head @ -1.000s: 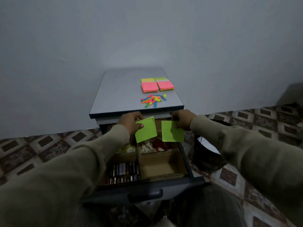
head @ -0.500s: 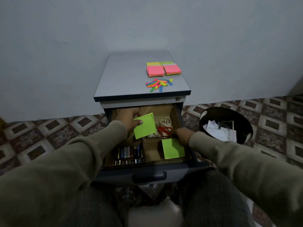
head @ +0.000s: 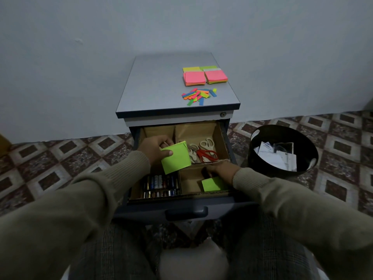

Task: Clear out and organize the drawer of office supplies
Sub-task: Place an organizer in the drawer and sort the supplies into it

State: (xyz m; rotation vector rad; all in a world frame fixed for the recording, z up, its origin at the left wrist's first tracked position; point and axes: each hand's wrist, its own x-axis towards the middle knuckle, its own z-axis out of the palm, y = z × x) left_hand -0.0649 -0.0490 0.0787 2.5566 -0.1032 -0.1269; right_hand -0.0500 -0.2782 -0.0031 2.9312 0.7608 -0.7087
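The open drawer (head: 182, 201) has cardboard compartments. The left hand (head: 155, 146) pinches a green sticky-note pad (head: 176, 158) above them, thumb on top. The right hand (head: 221, 168) reaches into the front right compartment, fingers touching a second green pad (head: 214, 183); whether they grip it cannot be told.

right hand (head: 220, 170) | lowered green note (head: 214, 184) into front-right compartment (head: 191, 182)

We are counting two green note pads (head: 176, 158) over the open drawer (head: 186, 201), two pairs of scissors (head: 204, 150) in its back compartment, two rows of batteries (head: 159, 185), four sticky-note stacks (head: 204, 75) and one heap of colored tabs (head: 198, 94) on the bench (head: 157, 87), and one bin (head: 282, 150).
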